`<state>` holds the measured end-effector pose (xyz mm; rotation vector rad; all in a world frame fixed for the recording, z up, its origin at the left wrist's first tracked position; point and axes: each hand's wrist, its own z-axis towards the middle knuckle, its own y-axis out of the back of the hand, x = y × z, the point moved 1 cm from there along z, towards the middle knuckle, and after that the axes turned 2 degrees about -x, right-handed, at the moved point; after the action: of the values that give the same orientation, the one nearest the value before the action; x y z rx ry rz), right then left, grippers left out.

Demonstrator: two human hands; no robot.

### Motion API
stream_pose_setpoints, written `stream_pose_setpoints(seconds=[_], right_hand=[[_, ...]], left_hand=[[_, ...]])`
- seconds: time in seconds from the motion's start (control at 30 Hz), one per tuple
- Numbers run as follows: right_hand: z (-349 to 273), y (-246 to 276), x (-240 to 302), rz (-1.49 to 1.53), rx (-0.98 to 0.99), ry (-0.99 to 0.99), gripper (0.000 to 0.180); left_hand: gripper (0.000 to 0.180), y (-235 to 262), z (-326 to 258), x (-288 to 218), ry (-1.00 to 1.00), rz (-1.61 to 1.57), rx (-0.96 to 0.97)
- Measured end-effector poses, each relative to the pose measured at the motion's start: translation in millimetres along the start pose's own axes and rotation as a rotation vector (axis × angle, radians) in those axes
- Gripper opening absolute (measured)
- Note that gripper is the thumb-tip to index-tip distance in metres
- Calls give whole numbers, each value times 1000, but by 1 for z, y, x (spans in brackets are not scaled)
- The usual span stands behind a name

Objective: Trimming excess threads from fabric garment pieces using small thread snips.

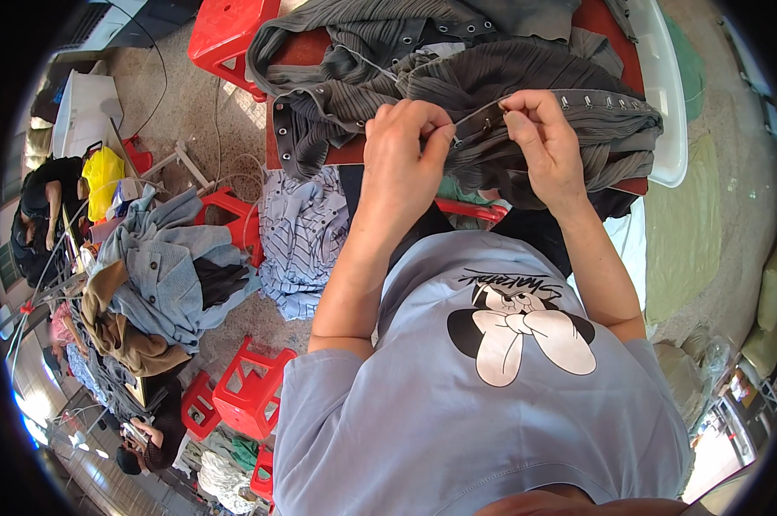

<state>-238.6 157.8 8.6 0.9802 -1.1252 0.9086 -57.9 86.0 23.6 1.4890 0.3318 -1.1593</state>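
A dark grey pleated garment (474, 73) lies bunched over a red-brown tabletop (300, 53) before me. Metal eyelets run along some of its edges, and a row of metal hooks lines the band at its right. My left hand (406, 150) is closed, thumb against fingers, on a narrow edge of this garment. A short way to the right, my right hand (545, 146) pinches the same edge between thumb and fingertips. Between the two hands the strip is stretched, slanting up to the right. My fingers partly cover what they grip.
Red plastic stools (249, 391) stand to the left, one more at the table's far left corner. A striped shirt (302, 232) hangs just below the table. Grey-blue clothes (160, 258) are heaped further left, near other people. A white plastic tub (666, 103) borders the table's right side.
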Motion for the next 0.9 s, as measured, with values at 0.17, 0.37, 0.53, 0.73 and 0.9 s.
stream_pose_setpoints(seconds=[0.17, 0.37, 0.53, 0.73, 0.9], right_hand=[[-8, 1, 5, -127, 18, 99, 17], [-14, -6, 11, -253, 47, 232, 22], [-15, -13, 22, -201, 78, 112, 22], [-9, -8, 22, -148, 90, 9, 10], [1, 1, 29, -107, 170, -134, 9]], left_hand=[[8, -2, -3, 9, 300, -668, 107], [7, -7, -7, 4, 414, -1087, 102], [6, -10, -10, 2, 401, -1084, 78], [15, -4, -11, -8, 224, -823, 133], [26, -5, -7, -1, 45, -594, 146]])
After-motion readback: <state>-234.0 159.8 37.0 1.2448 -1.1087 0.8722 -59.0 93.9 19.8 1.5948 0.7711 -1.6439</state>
